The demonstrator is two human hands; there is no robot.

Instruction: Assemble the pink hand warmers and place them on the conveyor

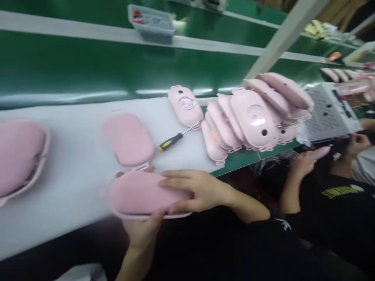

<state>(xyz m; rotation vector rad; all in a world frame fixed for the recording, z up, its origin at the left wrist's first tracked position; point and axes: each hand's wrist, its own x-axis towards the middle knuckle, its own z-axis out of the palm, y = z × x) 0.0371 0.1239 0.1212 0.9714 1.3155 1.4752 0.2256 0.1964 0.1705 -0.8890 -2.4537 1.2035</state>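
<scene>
A pink oval plastic shell (137, 193) with a pale rim is held between my two hands at the table's near edge. Beneath it, my left hand (143, 230) grips it, thumb over the near rim and fingertips showing at the far side. My right hand (195, 189) lies over its right end, fingers on the top and thumb at the near rim. Just beyond lies a flat pink cover (131, 140), blurred. To its right is a screwdriver (170, 141) with a black and yellow handle, its tip by a light pink shell (185, 105) with an oval emblem.
Stacked pink shells (252, 117) lean together on the right. Another pink shell (20, 156) sits at the far left on the white mat (79, 156). A clear box (152, 23) stands on the shelf. At right, a co-worker's hand (303, 164) holds a pink part.
</scene>
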